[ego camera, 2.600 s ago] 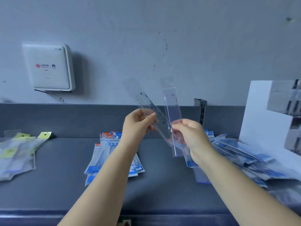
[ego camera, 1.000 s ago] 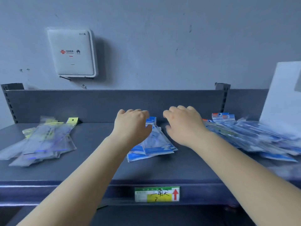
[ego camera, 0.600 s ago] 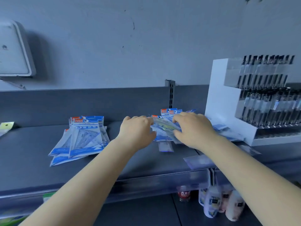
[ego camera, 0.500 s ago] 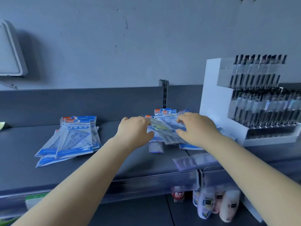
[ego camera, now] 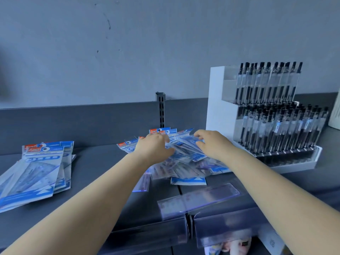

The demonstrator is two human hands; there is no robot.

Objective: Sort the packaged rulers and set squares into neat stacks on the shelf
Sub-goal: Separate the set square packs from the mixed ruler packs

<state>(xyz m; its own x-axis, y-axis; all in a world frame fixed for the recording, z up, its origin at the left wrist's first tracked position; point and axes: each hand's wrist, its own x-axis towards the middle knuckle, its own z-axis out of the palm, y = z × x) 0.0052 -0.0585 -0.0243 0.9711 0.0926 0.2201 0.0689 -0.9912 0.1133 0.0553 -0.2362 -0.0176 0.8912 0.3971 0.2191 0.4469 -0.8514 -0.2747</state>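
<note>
hands (ego camera: 154,147) (both) on loose packet pile (ego camera: 185,162) on shelf (ego camera: 103,162)

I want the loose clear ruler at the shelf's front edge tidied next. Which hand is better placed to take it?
Right, probably. The clear ruler lies directly under the right forearm, nearer the right hand. The left hand is further left on the messy pile.

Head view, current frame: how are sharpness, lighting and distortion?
Head view: dim, bluish, even light with no harsh glare; the hands and loose pile are smeared by motion, the pen rack is sharper; wide-angle bowing bends the shelf back edge.
</note>
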